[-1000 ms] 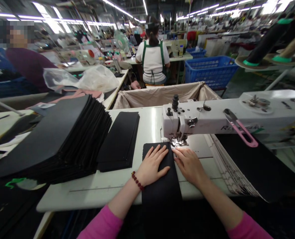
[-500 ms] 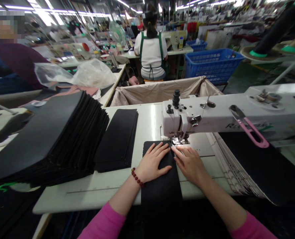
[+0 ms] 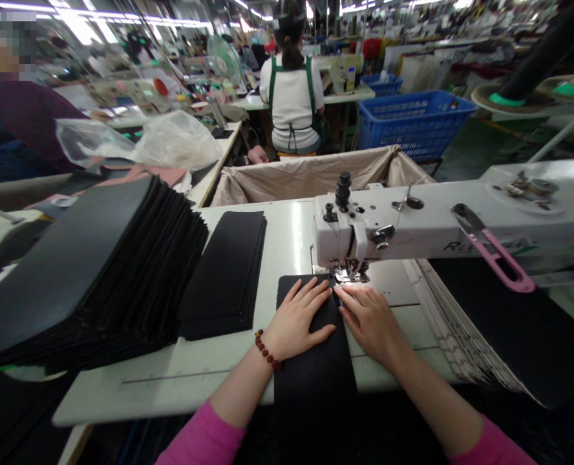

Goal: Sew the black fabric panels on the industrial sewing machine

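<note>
A long black panel (image 3: 316, 394) lies on the white sewing table (image 3: 190, 381), its far end at the lit presser foot (image 3: 348, 274) of the sewing machine (image 3: 403, 223). Flat on the panel rests my left hand (image 3: 301, 318), fingers stretched forward and thumb apart, a red bead bracelet at the wrist. My right hand (image 3: 369, 320) lies at the panel's right edge, fingertips just in front of the presser foot and fingers extended. Neither hand is wrapped round anything. Pink-handled snips (image 3: 503, 258) lie on the machine arm.
Left of the panel are a small stack of black pieces (image 3: 226, 271) and a tall black stack (image 3: 93, 258). More panels (image 3: 500, 323) lie under the machine arm at right. Behind are a cloth-lined bin (image 3: 277, 184), a blue basket (image 3: 413, 123) and a seated person (image 3: 294, 97).
The view has shifted slightly. Both hands keep nearly the same places on the panel beside the presser foot.
</note>
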The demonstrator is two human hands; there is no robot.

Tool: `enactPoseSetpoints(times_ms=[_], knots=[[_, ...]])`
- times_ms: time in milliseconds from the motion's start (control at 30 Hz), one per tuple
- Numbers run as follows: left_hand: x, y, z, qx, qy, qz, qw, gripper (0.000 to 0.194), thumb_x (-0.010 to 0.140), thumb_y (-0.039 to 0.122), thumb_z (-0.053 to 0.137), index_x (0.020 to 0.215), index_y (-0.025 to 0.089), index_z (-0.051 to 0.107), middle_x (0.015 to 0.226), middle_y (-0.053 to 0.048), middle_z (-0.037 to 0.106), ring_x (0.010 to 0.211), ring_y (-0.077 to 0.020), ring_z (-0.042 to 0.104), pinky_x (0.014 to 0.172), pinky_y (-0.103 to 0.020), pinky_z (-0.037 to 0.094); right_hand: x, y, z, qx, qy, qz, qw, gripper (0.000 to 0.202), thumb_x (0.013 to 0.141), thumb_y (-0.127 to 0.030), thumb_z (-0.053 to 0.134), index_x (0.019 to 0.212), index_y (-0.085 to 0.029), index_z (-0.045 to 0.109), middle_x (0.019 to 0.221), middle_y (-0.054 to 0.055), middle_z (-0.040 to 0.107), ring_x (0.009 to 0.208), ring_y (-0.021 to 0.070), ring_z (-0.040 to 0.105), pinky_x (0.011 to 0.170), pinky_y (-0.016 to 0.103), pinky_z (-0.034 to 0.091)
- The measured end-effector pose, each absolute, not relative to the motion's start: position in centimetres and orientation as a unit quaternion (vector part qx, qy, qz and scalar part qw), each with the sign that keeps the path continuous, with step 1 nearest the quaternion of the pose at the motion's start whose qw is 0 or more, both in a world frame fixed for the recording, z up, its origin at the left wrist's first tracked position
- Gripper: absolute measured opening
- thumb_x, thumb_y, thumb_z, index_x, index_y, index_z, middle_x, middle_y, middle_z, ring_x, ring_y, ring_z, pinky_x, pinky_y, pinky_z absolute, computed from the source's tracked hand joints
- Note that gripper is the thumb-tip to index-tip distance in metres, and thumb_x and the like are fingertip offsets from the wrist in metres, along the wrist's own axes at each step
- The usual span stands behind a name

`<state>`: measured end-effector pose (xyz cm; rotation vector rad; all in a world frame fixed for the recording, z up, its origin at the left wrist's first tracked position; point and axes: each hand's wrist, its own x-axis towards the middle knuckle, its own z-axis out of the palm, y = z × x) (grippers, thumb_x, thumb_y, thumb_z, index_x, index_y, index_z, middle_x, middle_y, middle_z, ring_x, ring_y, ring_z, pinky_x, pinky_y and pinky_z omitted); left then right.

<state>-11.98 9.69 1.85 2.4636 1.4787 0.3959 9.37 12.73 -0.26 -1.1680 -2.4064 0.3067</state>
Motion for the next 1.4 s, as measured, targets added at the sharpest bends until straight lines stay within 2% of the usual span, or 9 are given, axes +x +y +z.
enactPoseSetpoints(times_ms=[1000,1267,1400], knots=[[-12.24,9.90,1.53,0.846,0.500,0.141,0.121,0.066,0.088,0.047,0.059,0.145,0.022,0.037,0.156,-0.006,0.030,0.146,-0.0255,0.022,0.122,-0.047,0.012,9.25,12.76,-0.47,-0.425,-0.871,0.108,0.221,0.044,0.096,-0.030,0.045,0.141,-0.026,0.047,0.132,0.008,0.057,0.120,0.0275,0.048,0.103,0.048,0.037],[-12.37,10.06,1.56,0.848,0.494,0.147,0.127,0.063,0.088,0.046,0.060,0.144,0.024,0.039,0.154,-0.004,0.035,0.145,-0.0248,0.025,0.122,-0.046,0.013,9.24,12.69,-0.38,-0.430,-0.871,0.102,0.216,0.039,0.096,-0.030,0.045,0.135,-0.026,0.053,0.132,0.007,0.057,0.120,0.0269,0.047,0.104,0.047,0.036],[-12.45,10.13,1.57,0.847,0.492,0.151,0.130,0.060,0.089,0.043,0.059,0.144,0.025,0.040,0.153,-0.004,0.036,0.144,-0.0263,0.027,0.121,-0.048,0.015,9.20,12.66,-0.20,-0.433,-0.870,0.098,0.214,0.041,0.096,-0.031,0.046,0.137,-0.027,0.051,0.131,0.007,0.057,0.120,0.0263,0.048,0.103,0.046,0.037]])
